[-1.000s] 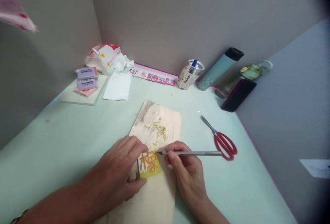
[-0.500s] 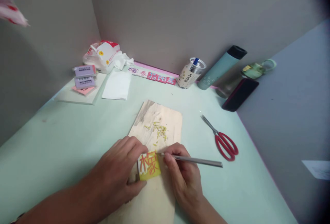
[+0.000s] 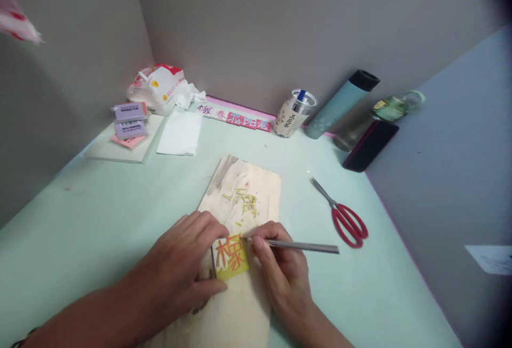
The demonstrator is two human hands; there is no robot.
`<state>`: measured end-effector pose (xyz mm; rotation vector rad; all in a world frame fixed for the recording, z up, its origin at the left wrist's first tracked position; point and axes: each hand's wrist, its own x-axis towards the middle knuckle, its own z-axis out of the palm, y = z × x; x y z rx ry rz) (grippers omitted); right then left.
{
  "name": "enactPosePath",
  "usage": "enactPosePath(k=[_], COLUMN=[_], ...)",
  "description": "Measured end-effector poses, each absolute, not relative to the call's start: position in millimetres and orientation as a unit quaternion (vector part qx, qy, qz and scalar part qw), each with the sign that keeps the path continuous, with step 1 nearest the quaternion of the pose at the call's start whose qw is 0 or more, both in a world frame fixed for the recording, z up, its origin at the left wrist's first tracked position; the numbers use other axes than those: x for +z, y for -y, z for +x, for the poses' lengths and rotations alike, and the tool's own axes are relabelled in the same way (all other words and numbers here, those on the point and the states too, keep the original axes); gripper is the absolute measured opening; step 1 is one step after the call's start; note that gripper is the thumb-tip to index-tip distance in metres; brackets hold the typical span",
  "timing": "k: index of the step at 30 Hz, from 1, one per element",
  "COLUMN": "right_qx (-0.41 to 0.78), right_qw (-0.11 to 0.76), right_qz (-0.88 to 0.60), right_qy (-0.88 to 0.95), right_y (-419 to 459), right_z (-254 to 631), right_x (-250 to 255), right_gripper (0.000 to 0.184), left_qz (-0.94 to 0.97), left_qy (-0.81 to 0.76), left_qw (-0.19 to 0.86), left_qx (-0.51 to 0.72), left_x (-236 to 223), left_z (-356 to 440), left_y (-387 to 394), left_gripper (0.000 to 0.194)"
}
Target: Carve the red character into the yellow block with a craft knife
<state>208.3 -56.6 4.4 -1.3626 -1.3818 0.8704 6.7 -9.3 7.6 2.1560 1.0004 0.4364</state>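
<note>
A small yellow carving block (image 3: 237, 270) bears a red-orange character, with whitish cut areas around it. It lies on a wooden board (image 3: 240, 308). My left hand (image 3: 188, 257) grips the block's left side between the fingers at the top and the thumb at the lower edge. My right hand (image 3: 284, 273) is closed around a slim metal carving knife (image 3: 308, 245), held like a pen. The knife's tip meets the block's upper right corner; whether it is in the surface I cannot tell. Yellow shavings (image 3: 248, 203) are scattered on the board beyond the hands.
Red-handled scissors (image 3: 346, 225) lie to the right. Along the back stand a plastic cup (image 3: 290, 118), a blue-green flask (image 3: 340, 105), a green-lidded bottle (image 3: 390, 108) and a dark phone (image 3: 372, 145). A row of lettered blocks (image 3: 236, 118), tissues (image 3: 180, 132) and stacked erasers (image 3: 131, 128) sit left.
The knife's rear end has shifted slightly left, its tip staying near the same corner of the block. My left hand keeps its grip. The whole view has drifted a little.
</note>
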Motion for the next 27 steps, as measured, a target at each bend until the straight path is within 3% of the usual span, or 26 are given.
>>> enactPosePath(k=[11, 18, 27], right_qx=[0.362, 0.399, 0.403], right_qw=[0.420, 0.404, 0.434], right_qz=[-0.568, -0.571, -0.568], right_qy=[0.608, 0.593, 0.571], right_y=[59.7, 61.2, 61.4], right_z=[210.3, 211.3, 211.8], right_x=[8.7, 10.4, 12.2], right_gripper=[0.019, 0.019, 0.024], left_qz=[0.865, 0.875, 0.867], left_qy=[-0.342, -0.317, -0.327], left_qw=[0.287, 0.304, 0.297], left_qx=[0.229, 0.205, 0.232], left_x=[-7.6, -2.0, -4.2], left_z=[4.9, 1.6, 3.4], left_y=[9.0, 2.6, 3.0], left_gripper=[0.085, 0.067, 0.074])
